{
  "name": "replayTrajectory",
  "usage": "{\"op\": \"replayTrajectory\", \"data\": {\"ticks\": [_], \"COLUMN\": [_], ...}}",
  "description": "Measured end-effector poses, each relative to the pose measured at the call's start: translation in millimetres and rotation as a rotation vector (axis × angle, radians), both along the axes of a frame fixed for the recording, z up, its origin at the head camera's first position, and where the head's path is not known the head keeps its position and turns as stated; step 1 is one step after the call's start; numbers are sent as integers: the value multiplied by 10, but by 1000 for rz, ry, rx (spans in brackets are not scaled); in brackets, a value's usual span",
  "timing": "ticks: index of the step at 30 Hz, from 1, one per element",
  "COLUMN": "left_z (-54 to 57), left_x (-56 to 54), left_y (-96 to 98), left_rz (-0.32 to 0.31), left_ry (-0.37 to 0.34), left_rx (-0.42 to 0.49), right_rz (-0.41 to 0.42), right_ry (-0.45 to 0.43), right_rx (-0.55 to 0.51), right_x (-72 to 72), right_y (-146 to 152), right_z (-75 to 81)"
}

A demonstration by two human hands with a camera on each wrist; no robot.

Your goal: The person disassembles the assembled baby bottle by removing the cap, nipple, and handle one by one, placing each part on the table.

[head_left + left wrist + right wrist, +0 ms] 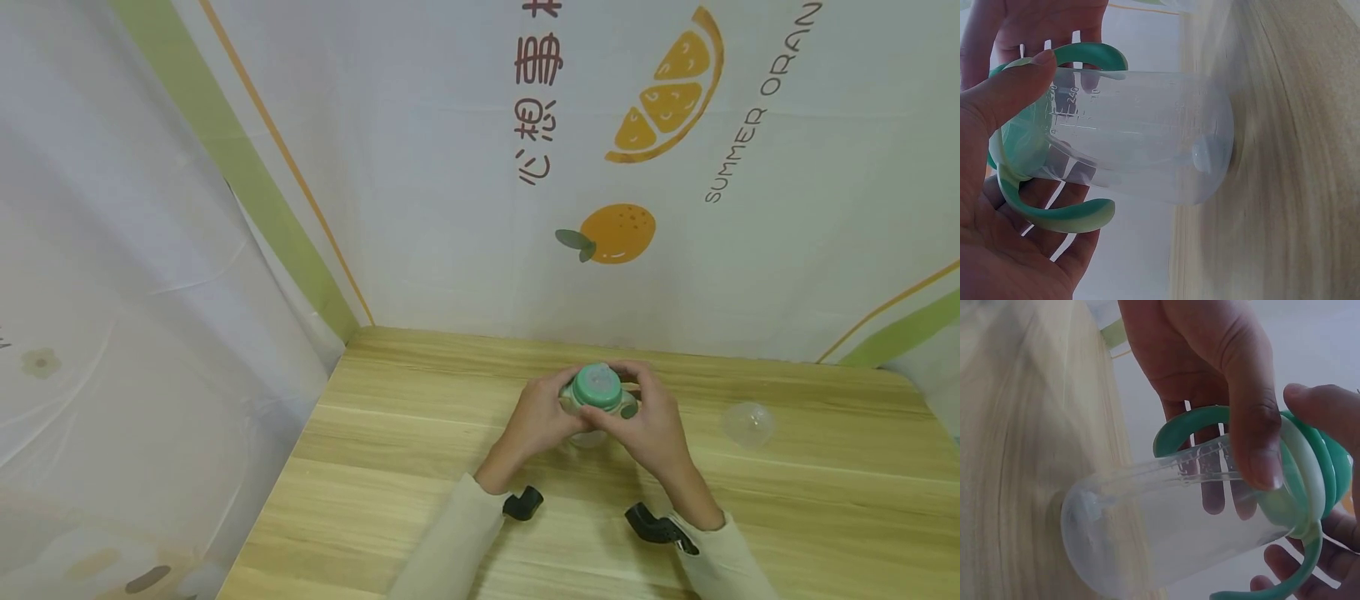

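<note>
The clear baby bottle (592,417) with its green handled collar (597,388) stands on the wooden table (420,467), about mid-table. Both hands are closed round its top — likely the collar is being turned or seated. The left hand (542,417) curls against one side, the right hand (651,421) over the other. A clear dome cap (747,423) lies well apart, to the right.

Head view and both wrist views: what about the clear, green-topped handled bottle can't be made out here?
- Clear plastic bottle body: head view, hidden by both hands.
- Printed scale: left wrist view, too faint to read.
- Green lid top: right wrist view, covered by right hand.
- Small clear dome: head view, too small to identify.
</note>
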State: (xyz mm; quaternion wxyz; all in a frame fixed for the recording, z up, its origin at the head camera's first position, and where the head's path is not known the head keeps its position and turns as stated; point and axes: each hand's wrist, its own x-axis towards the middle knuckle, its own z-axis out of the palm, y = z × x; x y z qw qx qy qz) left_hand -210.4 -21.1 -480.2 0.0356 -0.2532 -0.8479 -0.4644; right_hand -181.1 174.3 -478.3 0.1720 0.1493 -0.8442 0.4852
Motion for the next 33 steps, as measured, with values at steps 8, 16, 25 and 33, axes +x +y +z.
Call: {"op": "replayTrajectory", "data": {"ticks": [8, 16, 25, 33], "left_z": [13, -1, 5, 10], "left_x": [14, 2, 0, 6], "left_y": [-1, -3, -4, -5], "left_rz": [6, 9, 1, 3], "left_ry": [0, 6, -10, 0], "left_rx": [-2, -7, 2, -3], "right_rz": [-24, -18, 6, 1], "right_ry": [25, 59, 49, 36], "right_rx": [7, 18, 16, -9], "right_x": [-4, -9, -28, -3], "right_y": [-20, -17, 4, -15], "right_z": [-6, -11, -18, 1]}}
